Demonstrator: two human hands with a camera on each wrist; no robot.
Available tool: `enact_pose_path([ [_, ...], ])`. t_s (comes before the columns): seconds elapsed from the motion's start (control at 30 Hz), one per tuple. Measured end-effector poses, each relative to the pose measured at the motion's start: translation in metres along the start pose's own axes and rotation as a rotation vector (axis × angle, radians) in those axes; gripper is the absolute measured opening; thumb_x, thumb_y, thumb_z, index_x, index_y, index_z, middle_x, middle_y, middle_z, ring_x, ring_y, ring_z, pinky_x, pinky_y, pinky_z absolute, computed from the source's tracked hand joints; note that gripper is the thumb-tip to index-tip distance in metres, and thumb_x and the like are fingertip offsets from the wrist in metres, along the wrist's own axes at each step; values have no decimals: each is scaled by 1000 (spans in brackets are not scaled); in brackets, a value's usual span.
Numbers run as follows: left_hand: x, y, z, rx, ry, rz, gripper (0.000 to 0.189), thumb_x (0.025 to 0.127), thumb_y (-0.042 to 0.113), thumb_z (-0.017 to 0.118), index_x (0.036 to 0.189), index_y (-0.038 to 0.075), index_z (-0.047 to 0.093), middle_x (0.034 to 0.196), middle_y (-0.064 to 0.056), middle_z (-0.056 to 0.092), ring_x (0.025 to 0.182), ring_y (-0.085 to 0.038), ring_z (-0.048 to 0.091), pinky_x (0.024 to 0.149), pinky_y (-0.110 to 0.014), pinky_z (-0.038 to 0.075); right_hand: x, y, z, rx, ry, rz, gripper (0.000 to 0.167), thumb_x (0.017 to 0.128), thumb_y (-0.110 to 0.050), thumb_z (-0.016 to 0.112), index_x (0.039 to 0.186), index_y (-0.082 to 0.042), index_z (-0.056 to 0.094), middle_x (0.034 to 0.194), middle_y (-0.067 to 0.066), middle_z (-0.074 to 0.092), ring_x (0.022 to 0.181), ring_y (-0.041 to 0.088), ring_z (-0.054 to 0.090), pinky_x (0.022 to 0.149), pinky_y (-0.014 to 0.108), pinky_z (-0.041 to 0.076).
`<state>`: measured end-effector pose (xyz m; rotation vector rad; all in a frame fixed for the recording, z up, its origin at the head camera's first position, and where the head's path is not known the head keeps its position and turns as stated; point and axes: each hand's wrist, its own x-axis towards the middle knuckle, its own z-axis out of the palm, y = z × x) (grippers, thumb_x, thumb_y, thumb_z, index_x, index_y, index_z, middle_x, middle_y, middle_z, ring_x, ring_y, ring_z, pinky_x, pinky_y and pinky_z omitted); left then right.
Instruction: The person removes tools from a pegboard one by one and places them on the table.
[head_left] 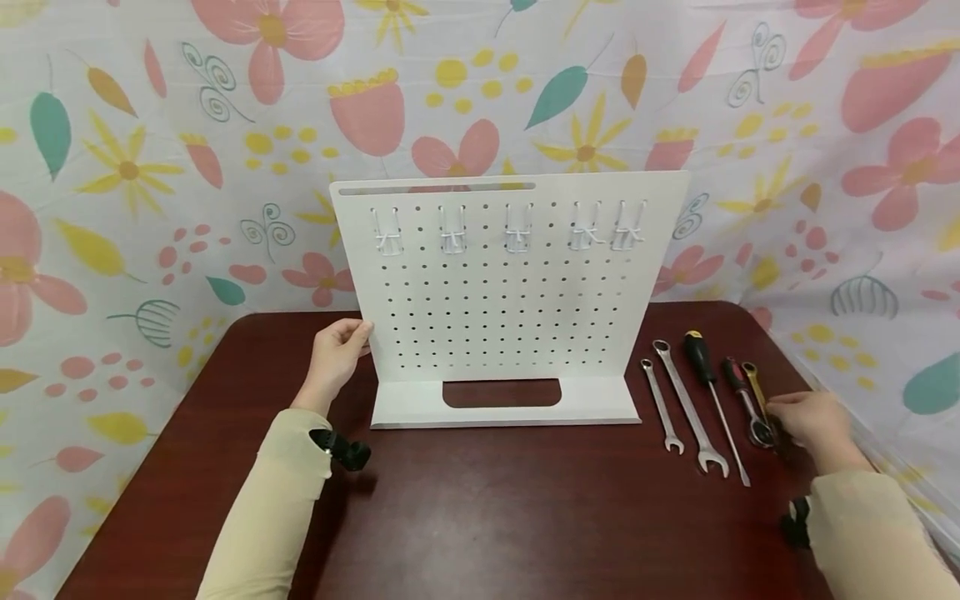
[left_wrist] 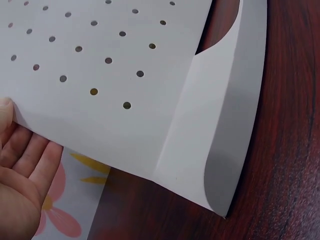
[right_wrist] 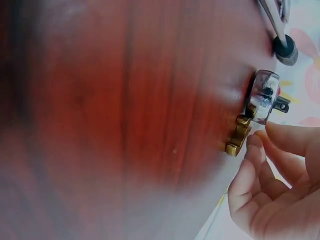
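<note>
A white pegboard (head_left: 495,317) stands upright on its folded base. My left hand (head_left: 337,354) grips its left edge, thumb in front and fingers behind; the left wrist view shows this hand (left_wrist: 25,170) at the edge of the perforated panel (left_wrist: 85,65). Over on the right, my right hand (head_left: 813,423) has its thumb and fingertips together at a gold wrench (head_left: 754,385). In the right wrist view the wrench's end (right_wrist: 237,137) shows beside the pinching fingers (right_wrist: 254,150), which partly hide it. Close by lies a ratchet wrench (head_left: 759,429) with a red-and-black handle.
Left of the ratchet lie a yellow-and-black screwdriver (head_left: 699,357), a large combination wrench (head_left: 690,412) and a smaller one (head_left: 660,400). Several white hooks (head_left: 517,240) hang along the pegboard's upper part. Behind the dark red table (head_left: 525,517) hangs a floral curtain (head_left: 187,167).
</note>
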<state>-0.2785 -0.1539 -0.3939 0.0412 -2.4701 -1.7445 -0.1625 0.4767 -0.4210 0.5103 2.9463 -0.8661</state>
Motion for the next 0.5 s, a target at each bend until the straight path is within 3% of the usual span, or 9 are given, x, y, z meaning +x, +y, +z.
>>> enact_pose_path([
  [0.17,-2,4,5,46,-3,19,43,97,38,52,117,0,59,110,-19,61,104,-30,62,94,-40,53,-5,0,-2,2,24,19,52,96,-30,47,116,18,55,95,34,62,58,18,60,51,32,53],
  [0.27,-6,7,5,134,-30,48,54,97,43,50,134,3,47,130,-19,54,120,-32,53,101,-45,46,-8,-9,-3,-43,28,12,63,98,-40,40,120,18,51,108,39,56,77,41,61,65,46,53],
  [0.37,-12,10,6,232,-70,97,74,96,48,49,150,7,20,152,-17,28,140,-32,28,113,-52,30,-10,-23,-2,-97,57,-16,71,99,-48,32,124,16,48,122,43,45,98,56,49,76,59,46],
  [0.5,-20,13,9,364,-105,165,92,94,51,50,152,10,-8,159,-15,-7,146,-35,-3,117,-59,10,-11,-47,3,-136,107,-78,79,98,-55,27,134,15,39,125,41,44,103,58,46,76,62,42],
])
